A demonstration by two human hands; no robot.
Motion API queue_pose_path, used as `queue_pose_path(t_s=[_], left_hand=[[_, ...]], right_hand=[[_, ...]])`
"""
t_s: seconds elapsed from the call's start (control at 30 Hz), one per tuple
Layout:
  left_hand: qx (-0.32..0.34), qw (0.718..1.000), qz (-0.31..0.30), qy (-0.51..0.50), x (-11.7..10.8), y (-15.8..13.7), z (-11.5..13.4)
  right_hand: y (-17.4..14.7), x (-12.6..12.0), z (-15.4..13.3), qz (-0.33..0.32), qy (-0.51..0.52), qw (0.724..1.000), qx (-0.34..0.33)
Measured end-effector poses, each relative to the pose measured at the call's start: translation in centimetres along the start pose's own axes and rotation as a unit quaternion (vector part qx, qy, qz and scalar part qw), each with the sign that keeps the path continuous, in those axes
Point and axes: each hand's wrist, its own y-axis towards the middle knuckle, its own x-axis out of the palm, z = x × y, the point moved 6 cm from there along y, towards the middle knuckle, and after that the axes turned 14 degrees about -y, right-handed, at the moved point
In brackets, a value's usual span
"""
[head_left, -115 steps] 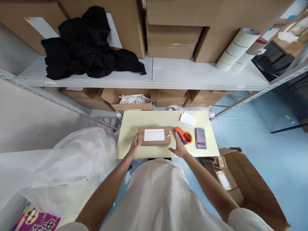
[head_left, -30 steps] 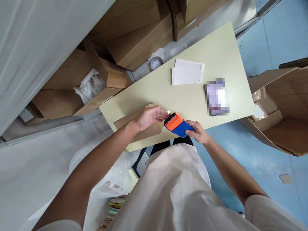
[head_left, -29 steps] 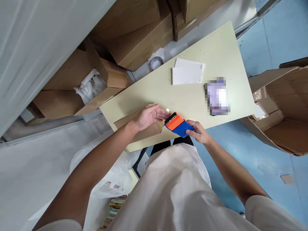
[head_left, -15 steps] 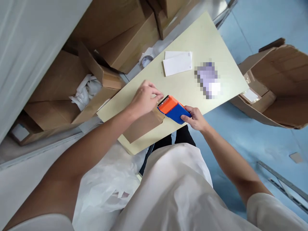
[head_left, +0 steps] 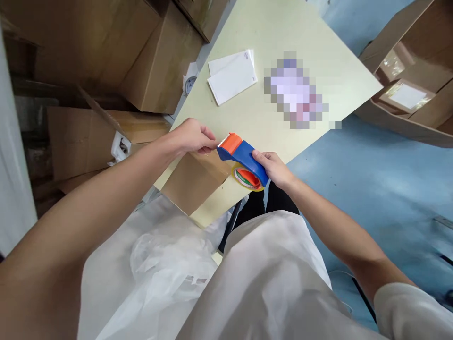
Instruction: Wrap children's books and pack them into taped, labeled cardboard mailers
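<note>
Left hand [head_left: 195, 136]: fingertips pinched together at cutter teeth; can't tell whether tape lies between. Right hand [head_left: 274, 166]: fingers closed round blue end of one tape dispenser [head_left: 247, 156], at tabletop's [head_left: 283, 141] near edge. One cardboard box [head_left: 193, 182] below left hand, near table corner. Bare surface beyond, up to two overlapping white cards [head_left: 233, 78]. Tape roll [head_left: 239, 178] now shows; hidden half a second ago.
</note>
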Motion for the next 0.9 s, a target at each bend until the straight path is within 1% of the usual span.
queue_pose_path(t_s=[0.07, 0.17, 0.23, 0.3, 0.4, 0.5, 0.57, 0.67, 0.77, 0.9], left_hand=[[-0.009, 0.999, 0.003, 0.030, -0.6, 0.9, -0.9], [-0.055, 0.993, 0.026, 0.103, -1.8, 1.9, -2.6], [-0.074, 0.981, 0.036, 0.177, -2.1, 2.5, -3.5], [-0.069, 0.965, 0.040, 0.250, -1.8, 3.1, -3.8], [-0.067, 0.943, 0.031, 0.323, -0.7, 3.6, -3.8], [-0.084, 0.924, 0.011, 0.373, 0.5, 3.3, -3.5], [-0.084, 0.915, 0.001, 0.395, 1.2, 2.8, -3.3], [-0.065, 0.909, -0.001, 0.412, 1.8, 2.2, -3.2], [-0.053, 0.904, 0.008, 0.424, 1.4, 1.9, -3.7], [-0.049, 0.903, 0.018, 0.425, -0.4, 1.0, -4.0]], right_hand=[[-0.5, -0.4, 2.1, -0.002, 0.029, 0.999, 0.045], [-2.0, -1.0, 5.4, -0.018, 0.066, 0.992, 0.105], [-2.8, -0.7, 7.1, -0.036, 0.089, 0.986, 0.136], [-3.1, 0.0, 8.1, -0.047, 0.100, 0.982, 0.155], [-3.2, 1.2, 9.1, -0.046, 0.089, 0.977, 0.187], [-3.3, 2.1, 9.9, -0.035, 0.071, 0.973, 0.217], [-3.4, 2.6, 10.2, -0.037, 0.074, 0.972, 0.219], [-3.5, 3.1, 10.5, -0.037, 0.077, 0.972, 0.221], [-3.5, 3.4, 10.6, -0.032, 0.075, 0.971, 0.223], [-3.6, 3.7, 10.6, -0.024, 0.076, 0.970, 0.229]])
